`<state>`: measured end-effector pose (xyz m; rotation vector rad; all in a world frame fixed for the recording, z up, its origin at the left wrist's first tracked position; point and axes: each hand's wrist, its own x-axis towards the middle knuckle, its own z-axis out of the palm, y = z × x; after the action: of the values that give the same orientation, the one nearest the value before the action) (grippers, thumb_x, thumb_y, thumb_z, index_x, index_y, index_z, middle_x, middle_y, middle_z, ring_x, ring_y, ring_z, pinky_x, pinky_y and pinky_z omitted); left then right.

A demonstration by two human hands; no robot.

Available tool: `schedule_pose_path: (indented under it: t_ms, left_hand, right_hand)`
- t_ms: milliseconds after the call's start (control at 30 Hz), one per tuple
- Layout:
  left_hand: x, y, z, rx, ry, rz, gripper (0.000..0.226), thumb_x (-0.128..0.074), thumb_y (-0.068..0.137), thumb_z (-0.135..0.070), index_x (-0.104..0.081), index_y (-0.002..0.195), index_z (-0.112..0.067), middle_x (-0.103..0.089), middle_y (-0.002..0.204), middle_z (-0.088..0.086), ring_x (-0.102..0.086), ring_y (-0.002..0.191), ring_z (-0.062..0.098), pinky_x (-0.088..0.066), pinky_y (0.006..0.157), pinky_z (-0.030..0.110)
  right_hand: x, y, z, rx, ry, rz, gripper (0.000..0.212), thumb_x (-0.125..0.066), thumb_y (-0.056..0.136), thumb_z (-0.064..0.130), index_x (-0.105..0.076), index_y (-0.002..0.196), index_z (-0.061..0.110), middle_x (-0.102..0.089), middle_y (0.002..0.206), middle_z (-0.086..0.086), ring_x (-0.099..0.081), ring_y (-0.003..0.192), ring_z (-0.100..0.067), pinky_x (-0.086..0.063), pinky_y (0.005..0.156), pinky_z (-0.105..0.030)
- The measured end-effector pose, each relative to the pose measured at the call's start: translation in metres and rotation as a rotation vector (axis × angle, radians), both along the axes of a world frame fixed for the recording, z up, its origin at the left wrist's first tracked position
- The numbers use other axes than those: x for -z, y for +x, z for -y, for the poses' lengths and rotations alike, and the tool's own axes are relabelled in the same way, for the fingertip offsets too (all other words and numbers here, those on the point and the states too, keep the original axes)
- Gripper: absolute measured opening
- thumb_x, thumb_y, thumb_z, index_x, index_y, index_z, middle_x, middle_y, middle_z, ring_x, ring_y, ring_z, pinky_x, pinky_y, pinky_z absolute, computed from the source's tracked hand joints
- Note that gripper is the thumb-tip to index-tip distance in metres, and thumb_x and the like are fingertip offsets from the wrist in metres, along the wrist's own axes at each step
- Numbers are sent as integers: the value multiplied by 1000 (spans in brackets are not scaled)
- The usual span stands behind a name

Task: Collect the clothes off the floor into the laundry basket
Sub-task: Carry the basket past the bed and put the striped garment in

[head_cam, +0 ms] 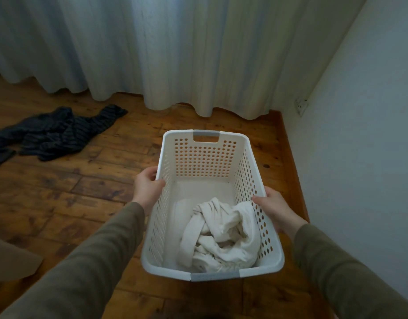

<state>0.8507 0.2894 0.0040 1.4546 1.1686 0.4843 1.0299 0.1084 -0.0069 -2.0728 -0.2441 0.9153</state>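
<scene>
There was one laundry basket [205, 157], one white garment [221, 236] inside, and seemingly one dark striped garment [58, 132] far left.

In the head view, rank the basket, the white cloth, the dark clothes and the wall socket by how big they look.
1. Basket
2. Dark clothes and white cloth: look alike, and the cloth lies nearer, so unranked
3. Socket

Both arms extended, left hand [148, 185] grip closed, right hand [273, 208] likewise

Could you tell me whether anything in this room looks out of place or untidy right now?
Yes: a dark striped garment lies crumpled on the wooden floor near the curtain, left of the laundry basket; nothing else looks odd.
</scene>
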Motion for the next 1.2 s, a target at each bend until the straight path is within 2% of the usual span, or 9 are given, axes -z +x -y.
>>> schedule_pose_path:
  t_ms: [167,400,533,667,833,933,1067,1100,1200]
  left_hand:
    - [-117,-2,-17,-8,-43,-13,38,-51,84,2,-55,120,-8,-63,107,15,-63,94,31,-49,68,31]
    - [-310,-13,-36,-71,-20,11,39,-50,84,2,-56,121,-11,-61,103,10,-62,95,30,-49,69,33]
    - [-417,-29,-48,-62,9,41,32,-53,84,0,-59,113,-13,-63,99,11,-64,88,29,-47,57,26]
    - [-519,-45,-65,-92,1,71,27,-53,83,0,-57,105,-15,-63,100,12,-63,92,32,-51,69,35]
    - [-621,-67,-83,-134,73,91,32,-51,81,6,-59,108,-8,-62,101,15,-60,91,31,-47,76,35]
    - [-669,-81,-90,-168,115,116,37,-51,79,7,-58,115,-1,-62,103,16,-61,94,33,-50,82,37]
    - [-709,-90,-97,-183,168,111,34,-50,79,7,-59,111,0,-62,100,16,-60,94,33,-51,86,41]
    - [-714,-90,-99,-185,173,109,33,-50,78,8,-60,109,0,-61,99,16,-60,92,32,-50,84,39]
    - [-734,-87,-114,-212,196,113,25,-51,77,9,-61,97,-2,-61,93,16,-58,87,32,-49,80,38]
  right_hand:
    - [-115,2,-19,-41,-11,-18,32,-47,94,13,-45,126,13,-59,107,-11,-64,92,-28,-52,58,-30]
    - [-306,3,-46,-113,-3,1,22,-49,92,15,-46,114,19,-61,92,-5,-67,76,-22,-52,52,-28]
    - [-419,-5,-61,-142,-1,29,25,-49,91,13,-46,116,16,-61,105,-12,-66,87,-28,-57,70,-40]
    - [-526,-18,-81,-177,30,30,28,-48,91,11,-47,119,13,-62,105,-13,-66,87,-27,-57,72,-40]
    - [-636,-34,-103,-218,89,62,36,-47,91,7,-45,127,4,-57,121,-20,-60,105,-35,-50,92,-51]
    - [-684,-45,-110,-262,139,99,34,-47,91,7,-47,124,3,-60,116,-21,-62,101,-34,-53,87,-47]
    - [-723,-52,-120,-308,195,88,16,-47,91,6,-51,106,8,-63,90,-13,-64,73,-23,-55,52,-30]
    - [-729,-51,-123,-315,193,88,15,-46,92,6,-51,105,9,-63,88,-12,-64,72,-22,-54,51,-29]
    - [-747,-38,-144,-369,204,130,25,-46,91,4,-51,116,2,-62,101,-20,-62,85,-31,-53,72,-40]
